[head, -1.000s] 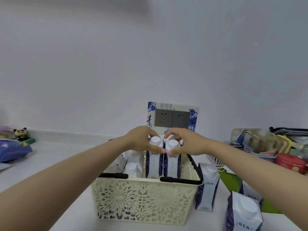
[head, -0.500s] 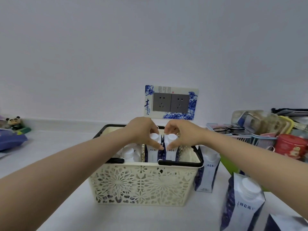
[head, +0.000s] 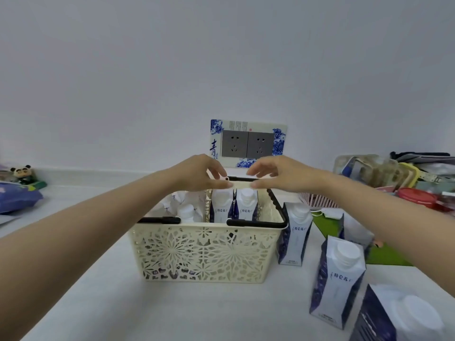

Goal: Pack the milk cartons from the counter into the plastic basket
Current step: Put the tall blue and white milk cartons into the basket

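A cream plastic basket [head: 204, 254] with a cut-out flower pattern and black handles stands on the white counter. Two white-and-blue milk cartons [head: 221, 207] [head: 246, 207] stand upright side by side at its right, with other cartons [head: 187, 212] to their left. My left hand [head: 199, 173] and my right hand [head: 273, 172] hover just above the two cartons, fingers apart, holding nothing. Outside the basket, one carton [head: 295, 232] stands by its right wall, another [head: 337, 279] nearer me, and a third [head: 403, 316] at the bottom right corner.
A double wall socket [head: 247, 143] with a blue floral frame sits behind the basket. Cluttered containers and a red lid [head: 416, 196] fill the right side, with a pink rack [head: 317, 201] and green mat [head: 327, 225]. A panda figure [head: 22, 172] and blue bag [head: 17, 200] lie far left.
Both hands lowered the two cartons into the basket, then let go and lifted off the caps. The cartons now stand free in the basket.
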